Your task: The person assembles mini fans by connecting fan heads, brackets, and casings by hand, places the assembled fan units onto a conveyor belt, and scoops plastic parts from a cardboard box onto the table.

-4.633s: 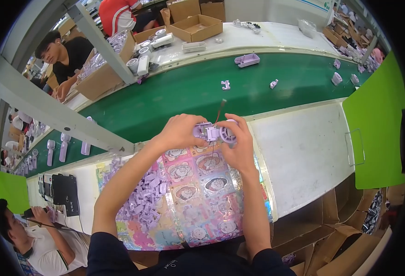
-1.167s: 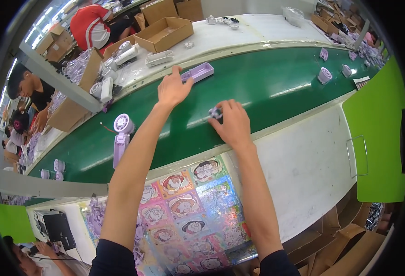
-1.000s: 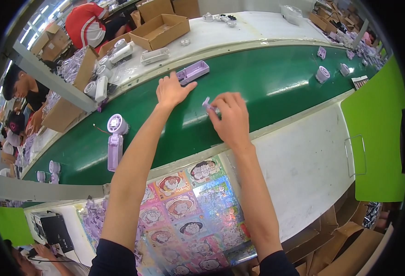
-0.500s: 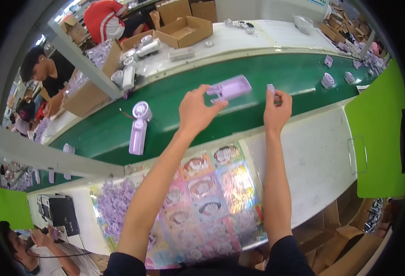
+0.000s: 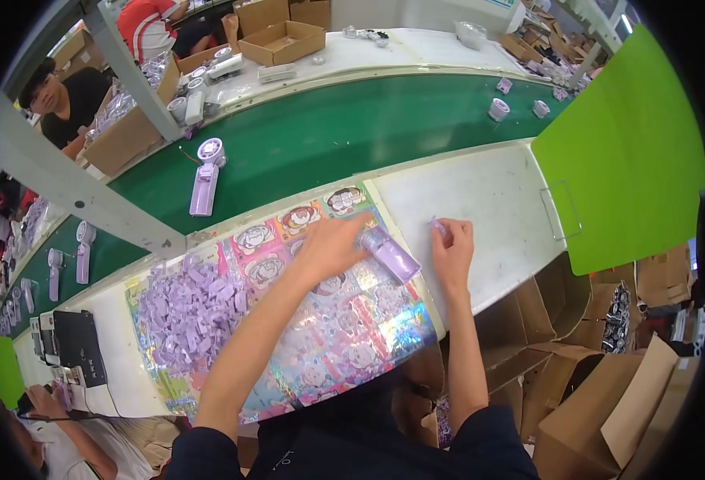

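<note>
My left hand (image 5: 334,248) grips a lilac plastic housing half (image 5: 392,254), a long hollow shell, held above the patterned sheet (image 5: 344,336) on the bench. Between the thumb and fingers of my right hand (image 5: 452,246) is a small lilac plastic piece (image 5: 436,226), pinched at the tips; its exact shape is too small to make out. To the left of my left forearm lies a heap of small lilac plastic parts (image 5: 192,312). On the green conveyor belt (image 5: 304,128) rests a lilac handheld fan (image 5: 206,178) with a thin wire sticking out.
Several round lilac parts (image 5: 499,110) sit on the belt at the far right. A bright green panel (image 5: 624,160) stands right of the white bench (image 5: 488,200). A grey metal post (image 5: 72,184) crosses the left. Cardboard boxes (image 5: 584,400) stand below right; co-workers sit at left and beyond.
Both hands have come back from over the belt to over the bench, still holding their lilac pieces. The housing half has turned, its far end now pointing lower right. My view has shifted.
</note>
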Demonstrator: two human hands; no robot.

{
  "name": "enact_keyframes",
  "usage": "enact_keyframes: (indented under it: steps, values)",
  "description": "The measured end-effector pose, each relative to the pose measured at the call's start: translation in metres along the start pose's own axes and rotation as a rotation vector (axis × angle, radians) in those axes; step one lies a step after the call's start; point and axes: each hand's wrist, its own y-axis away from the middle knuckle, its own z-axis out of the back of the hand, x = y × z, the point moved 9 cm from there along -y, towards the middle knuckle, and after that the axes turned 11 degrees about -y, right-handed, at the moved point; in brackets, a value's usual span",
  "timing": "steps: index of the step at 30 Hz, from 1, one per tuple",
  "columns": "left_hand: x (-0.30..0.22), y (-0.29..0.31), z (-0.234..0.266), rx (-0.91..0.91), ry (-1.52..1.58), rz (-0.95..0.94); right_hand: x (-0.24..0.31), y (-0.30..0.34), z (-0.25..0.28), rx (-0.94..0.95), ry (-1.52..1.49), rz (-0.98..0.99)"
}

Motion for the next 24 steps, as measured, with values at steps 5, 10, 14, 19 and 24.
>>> enact_keyframes:
  steps: [5, 10, 14, 19, 24]
  values:
    - [0.0, 0.024, 0.014, -0.418, 0.108, 0.135, -0.004, 0.031, 0.008, 0.038, -0.007, -0.047]
    - [-0.024, 0.078, -0.013, -0.606, 0.075, -0.009, 0.024, 0.074, 0.014, 0.087, 0.08, 0.039]
    - [-0.04, 0.079, -0.013, -0.567, 0.014, -0.067, 0.034, 0.1, 0.019, 0.069, 0.129, 0.117]
    - [-0.042, 0.08, -0.012, -0.593, 0.018, -0.092, 0.031, 0.092, 0.023, -0.033, 0.108, 0.013]
    - [-0.026, 0.081, -0.018, -0.545, 0.134, -0.076, 0.024, 0.054, 0.001, 0.026, 0.371, -0.033]
